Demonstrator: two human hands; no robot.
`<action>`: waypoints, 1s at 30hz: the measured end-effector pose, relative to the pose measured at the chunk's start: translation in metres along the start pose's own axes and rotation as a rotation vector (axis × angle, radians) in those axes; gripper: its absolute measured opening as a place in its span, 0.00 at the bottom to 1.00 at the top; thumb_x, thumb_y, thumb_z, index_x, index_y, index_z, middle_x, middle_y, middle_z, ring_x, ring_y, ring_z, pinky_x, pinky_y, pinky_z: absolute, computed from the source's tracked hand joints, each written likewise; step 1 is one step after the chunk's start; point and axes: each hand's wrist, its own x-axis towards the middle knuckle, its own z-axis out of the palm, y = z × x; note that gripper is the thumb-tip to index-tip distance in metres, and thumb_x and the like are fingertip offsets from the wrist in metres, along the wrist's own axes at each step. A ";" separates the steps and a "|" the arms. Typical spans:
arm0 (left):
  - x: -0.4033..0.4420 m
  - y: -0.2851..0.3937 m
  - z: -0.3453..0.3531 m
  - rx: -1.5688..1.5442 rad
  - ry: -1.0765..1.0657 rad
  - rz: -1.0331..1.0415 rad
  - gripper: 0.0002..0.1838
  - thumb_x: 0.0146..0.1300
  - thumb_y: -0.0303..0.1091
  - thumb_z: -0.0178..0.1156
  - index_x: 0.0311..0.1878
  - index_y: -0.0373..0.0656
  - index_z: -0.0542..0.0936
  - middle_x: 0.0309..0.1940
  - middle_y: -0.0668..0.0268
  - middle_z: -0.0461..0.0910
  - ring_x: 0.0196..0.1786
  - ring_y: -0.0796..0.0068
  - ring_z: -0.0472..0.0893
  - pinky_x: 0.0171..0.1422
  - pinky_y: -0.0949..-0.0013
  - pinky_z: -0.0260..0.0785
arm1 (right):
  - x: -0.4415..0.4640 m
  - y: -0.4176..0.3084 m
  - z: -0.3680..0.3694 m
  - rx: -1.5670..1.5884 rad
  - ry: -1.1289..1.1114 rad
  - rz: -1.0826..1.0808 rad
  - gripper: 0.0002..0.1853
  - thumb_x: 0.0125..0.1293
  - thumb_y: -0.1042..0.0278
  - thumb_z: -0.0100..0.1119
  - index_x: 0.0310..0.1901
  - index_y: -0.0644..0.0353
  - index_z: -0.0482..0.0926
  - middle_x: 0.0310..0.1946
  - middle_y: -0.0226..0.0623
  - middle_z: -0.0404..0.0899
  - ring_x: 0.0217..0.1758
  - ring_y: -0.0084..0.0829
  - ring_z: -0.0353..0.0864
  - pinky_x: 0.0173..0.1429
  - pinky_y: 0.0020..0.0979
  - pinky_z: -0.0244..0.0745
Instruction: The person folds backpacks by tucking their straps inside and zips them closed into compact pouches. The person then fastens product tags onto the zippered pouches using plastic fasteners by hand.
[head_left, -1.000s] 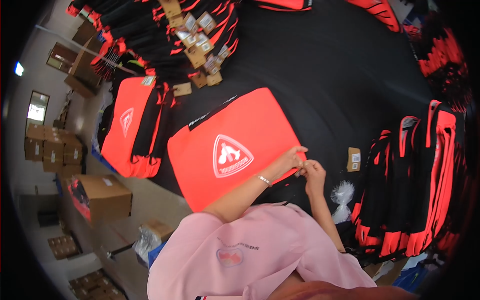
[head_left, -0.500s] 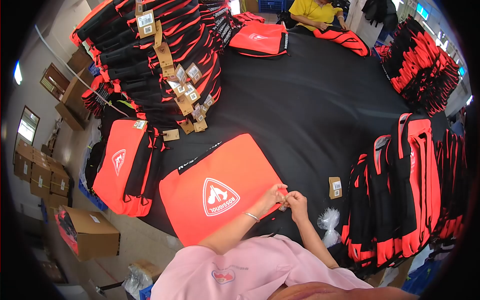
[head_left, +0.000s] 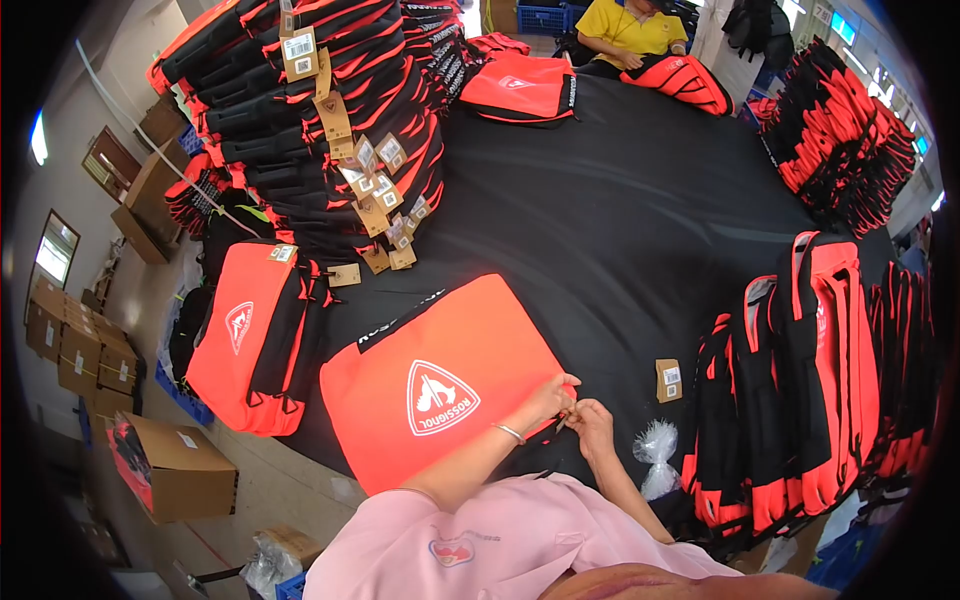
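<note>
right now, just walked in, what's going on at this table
A person in a pink shirt has the left hand and right hand together at the near right corner of an orange-red bag lying on the black-covered table. What the fingers are working on is too small to tell. To the right lie a cardboard tag and a bundle of clear plastic strands. At the far side, someone in yellow has a hand at another bag.

On the flat orange-red fabric bag (head_left: 490, 335), the word ROSSIGNOL is written inside a white rounded triangle (head_left: 441, 398). White letters on its black edge strip (head_left: 400, 323) I cannot read with certainty. The brown cardboard tag (head_left: 669, 381) bears a barcode label (head_left: 672, 376), too small to read.
</note>
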 end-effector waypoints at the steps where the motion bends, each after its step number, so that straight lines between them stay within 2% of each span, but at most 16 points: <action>1: 0.001 -0.004 -0.001 0.000 -0.022 0.036 0.20 0.60 0.18 0.48 0.58 0.37 0.65 0.24 0.70 0.70 0.28 0.81 0.72 0.35 0.76 0.68 | 0.000 0.000 0.000 0.023 0.002 -0.019 0.04 0.63 0.75 0.52 0.31 0.61 0.75 0.25 0.33 0.78 0.25 0.23 0.76 0.33 0.24 0.74; 7: 0.002 -0.007 -0.006 -0.053 -0.033 0.026 0.21 0.62 0.18 0.46 0.59 0.37 0.63 0.24 0.70 0.70 0.27 0.81 0.71 0.37 0.76 0.68 | 0.003 0.000 0.002 -0.085 -0.018 -0.085 0.03 0.64 0.75 0.52 0.32 0.62 0.75 0.26 0.35 0.78 0.27 0.24 0.79 0.36 0.25 0.77; 14: -0.002 -0.008 -0.008 -0.130 -0.013 0.000 0.22 0.60 0.18 0.47 0.59 0.38 0.64 0.24 0.69 0.71 0.28 0.81 0.72 0.38 0.76 0.68 | 0.002 -0.005 0.004 -0.034 -0.069 -0.036 0.04 0.64 0.77 0.52 0.31 0.63 0.74 0.26 0.37 0.78 0.29 0.27 0.80 0.38 0.28 0.78; 19: -0.001 -0.014 -0.011 -0.098 0.018 -0.059 0.20 0.62 0.23 0.50 0.59 0.38 0.66 0.27 0.68 0.73 0.31 0.80 0.73 0.40 0.74 0.69 | 0.002 -0.019 0.002 -0.109 -0.175 0.075 0.05 0.62 0.77 0.53 0.28 0.63 0.73 0.24 0.39 0.78 0.30 0.31 0.81 0.35 0.28 0.77; 23: -0.004 -0.014 -0.011 -0.068 0.008 -0.037 0.20 0.64 0.27 0.53 0.59 0.37 0.66 0.30 0.67 0.74 0.32 0.80 0.73 0.41 0.75 0.69 | 0.007 -0.019 -0.003 -0.151 -0.190 0.069 0.06 0.61 0.78 0.54 0.26 0.63 0.73 0.23 0.39 0.78 0.28 0.31 0.81 0.33 0.28 0.77; 26: -0.008 -0.009 -0.008 -0.008 0.051 -0.106 0.20 0.65 0.28 0.54 0.59 0.37 0.66 0.32 0.66 0.74 0.33 0.79 0.74 0.41 0.75 0.69 | 0.007 -0.016 -0.008 -0.233 -0.181 0.038 0.05 0.61 0.77 0.55 0.27 0.64 0.74 0.23 0.40 0.78 0.27 0.29 0.81 0.32 0.27 0.77; 28: -0.007 -0.014 -0.010 -0.043 -0.057 0.014 0.18 0.65 0.28 0.54 0.57 0.36 0.67 0.32 0.66 0.76 0.34 0.78 0.76 0.40 0.75 0.70 | 0.000 -0.018 -0.003 -0.225 -0.155 -0.022 0.05 0.62 0.75 0.55 0.29 0.65 0.76 0.24 0.38 0.79 0.26 0.26 0.79 0.32 0.25 0.75; 29: -0.008 -0.018 -0.009 -0.042 -0.056 0.010 0.18 0.65 0.28 0.54 0.57 0.36 0.67 0.32 0.66 0.76 0.34 0.78 0.76 0.40 0.75 0.70 | -0.003 -0.020 -0.003 -0.222 -0.154 -0.019 0.05 0.62 0.75 0.55 0.29 0.65 0.76 0.24 0.38 0.79 0.26 0.26 0.79 0.32 0.25 0.75; 30: -0.010 -0.017 -0.005 0.128 -0.041 0.070 0.16 0.64 0.27 0.55 0.55 0.36 0.70 0.29 0.67 0.76 0.32 0.79 0.76 0.39 0.75 0.70 | -0.006 -0.022 -0.002 -0.317 -0.106 -0.078 0.06 0.62 0.75 0.54 0.28 0.65 0.77 0.23 0.36 0.79 0.25 0.24 0.78 0.32 0.23 0.74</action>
